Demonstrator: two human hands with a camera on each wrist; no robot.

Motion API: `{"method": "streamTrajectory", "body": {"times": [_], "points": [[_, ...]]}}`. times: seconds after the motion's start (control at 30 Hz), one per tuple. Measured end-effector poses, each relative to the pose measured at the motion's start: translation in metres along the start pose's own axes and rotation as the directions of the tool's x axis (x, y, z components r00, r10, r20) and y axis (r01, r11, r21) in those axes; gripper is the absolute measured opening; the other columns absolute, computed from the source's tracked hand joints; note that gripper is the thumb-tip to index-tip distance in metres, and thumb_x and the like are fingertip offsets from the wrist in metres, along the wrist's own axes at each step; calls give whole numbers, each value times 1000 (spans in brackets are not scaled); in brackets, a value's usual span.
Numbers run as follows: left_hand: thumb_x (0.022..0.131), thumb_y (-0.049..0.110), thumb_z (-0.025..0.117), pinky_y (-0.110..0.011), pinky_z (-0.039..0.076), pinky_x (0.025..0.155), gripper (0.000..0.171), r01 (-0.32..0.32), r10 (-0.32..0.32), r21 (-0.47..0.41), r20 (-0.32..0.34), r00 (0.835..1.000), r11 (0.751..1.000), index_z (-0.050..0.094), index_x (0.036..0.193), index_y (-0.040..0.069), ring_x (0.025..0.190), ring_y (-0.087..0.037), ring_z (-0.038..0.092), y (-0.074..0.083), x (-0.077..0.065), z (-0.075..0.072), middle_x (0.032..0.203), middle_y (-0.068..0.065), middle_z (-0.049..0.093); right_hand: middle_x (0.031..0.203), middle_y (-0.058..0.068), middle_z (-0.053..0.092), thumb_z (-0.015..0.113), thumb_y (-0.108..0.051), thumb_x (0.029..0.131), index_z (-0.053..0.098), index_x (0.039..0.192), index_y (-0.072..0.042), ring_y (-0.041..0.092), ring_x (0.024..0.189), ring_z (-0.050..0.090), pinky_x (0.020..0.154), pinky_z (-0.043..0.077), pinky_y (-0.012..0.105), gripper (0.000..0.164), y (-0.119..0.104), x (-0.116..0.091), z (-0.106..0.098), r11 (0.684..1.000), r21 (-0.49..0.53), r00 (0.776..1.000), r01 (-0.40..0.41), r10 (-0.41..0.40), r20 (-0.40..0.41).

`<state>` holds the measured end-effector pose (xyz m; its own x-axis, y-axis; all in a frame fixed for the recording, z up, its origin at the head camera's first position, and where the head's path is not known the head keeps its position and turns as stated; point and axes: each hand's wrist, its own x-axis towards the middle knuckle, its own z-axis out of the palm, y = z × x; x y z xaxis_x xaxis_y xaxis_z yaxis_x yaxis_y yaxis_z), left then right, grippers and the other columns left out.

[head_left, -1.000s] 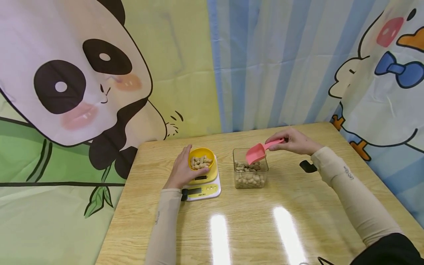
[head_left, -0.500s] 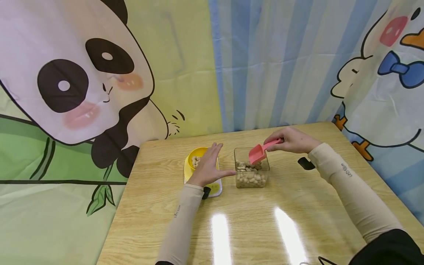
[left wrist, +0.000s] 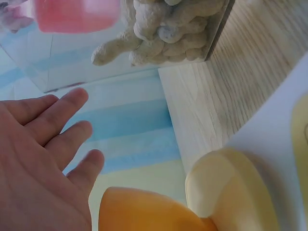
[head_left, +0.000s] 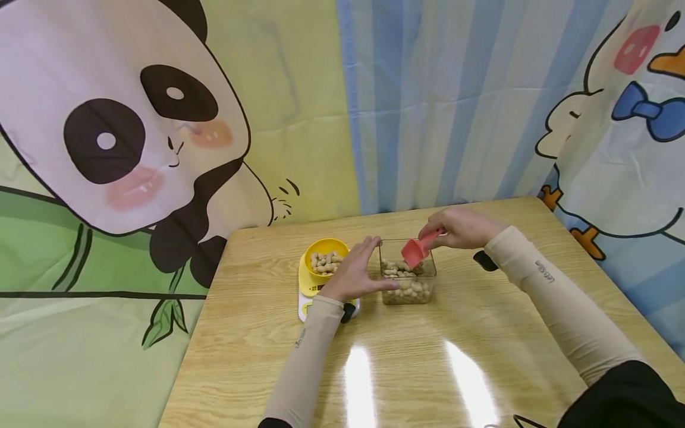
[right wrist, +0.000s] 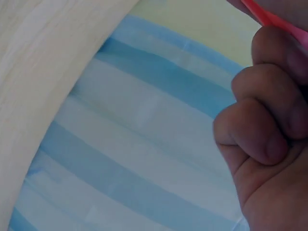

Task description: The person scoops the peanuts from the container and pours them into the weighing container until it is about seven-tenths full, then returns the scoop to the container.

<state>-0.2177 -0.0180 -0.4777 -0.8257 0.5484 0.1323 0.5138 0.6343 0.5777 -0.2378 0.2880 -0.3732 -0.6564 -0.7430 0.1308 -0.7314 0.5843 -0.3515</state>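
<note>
Panda-print fabric (head_left: 134,166) and a blue-striped curtain (head_left: 455,119) back the wooden table (head_left: 225,356), and all the action sits near its far edge! Pink scoop (head_left: 413,253), nose tipped down inside the clear square container (head_left: 393,249), poised at the unshelled peanuts (head_left: 412,291); whether it touches them, I can't tell. The right hand (head_left: 464,227) has the handle firmly pinched, its other fingers folded tight into the palm. Over to the left hand (head_left: 355,274): fingers straight, thumb spread wide, nothing in its grasp, right up at the container's near-left corner. Contact with the wall? Too close to call.

What would good scooping look like? I'd want that left hand bracing the wall, the scoop sliding in low and shallow, then levelling before any lift, since knobbly shells could roll off the lip. Just left, the yellow bowl (head_left: 327,242) stands on the kitchen scale (head_left: 305,288), peanuts inside; best not nudge it with that forearm.
</note>
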Motion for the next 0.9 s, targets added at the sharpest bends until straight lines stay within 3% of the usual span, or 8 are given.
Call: {"method": "streamTrajectory", "body": {"times": [0.13,0.23,0.5,0.73,0.9], "points": [[74,73,75,-51,34,116,110,-32,32,-7,-13,999,999,23,161,31,147,-21,32,0,2,1,155,11,42,87,-10,69,81,-19,88,80,106,-17,2,71,59,64,53,29,18,1,2,9,998,-5,998,59,-59,19],[73,75,75,-51,38,113,110,-34,34,-15,-18,999,999,24,160,31,142,-21,39,1,3,1,152,12,44,87,-10,70,82,-18,87,80,105,-16,1,71,60,64,54,28,18,2,2,11,997,27,997,67,-68,32],[72,85,66,-48,40,111,110,-48,48,2,-20,999,999,27,159,30,138,-18,42,3,5,0,149,14,45,89,-13,72,78,-24,91,79,103,-20,5,67,59,60,52,27,13,3,1,13,988,154,995,-3,-12,97],[73,81,69,-48,43,109,107,-44,44,-1,-26,999,999,29,158,30,135,-19,44,2,5,0,147,11,48,93,-12,72,77,-25,92,78,106,-20,7,69,59,62,52,27,15,10,-4,30,973,230,1000,-28,26,15],[72,82,68,-47,43,107,108,-45,44,-2,-31,999,999,29,158,30,134,-18,45,1,5,2,146,9,48,96,-11,73,77,-28,92,78,107,-22,14,72,64,65,54,28,16,14,-5,39,946,316,997,-73,69,22]]}}
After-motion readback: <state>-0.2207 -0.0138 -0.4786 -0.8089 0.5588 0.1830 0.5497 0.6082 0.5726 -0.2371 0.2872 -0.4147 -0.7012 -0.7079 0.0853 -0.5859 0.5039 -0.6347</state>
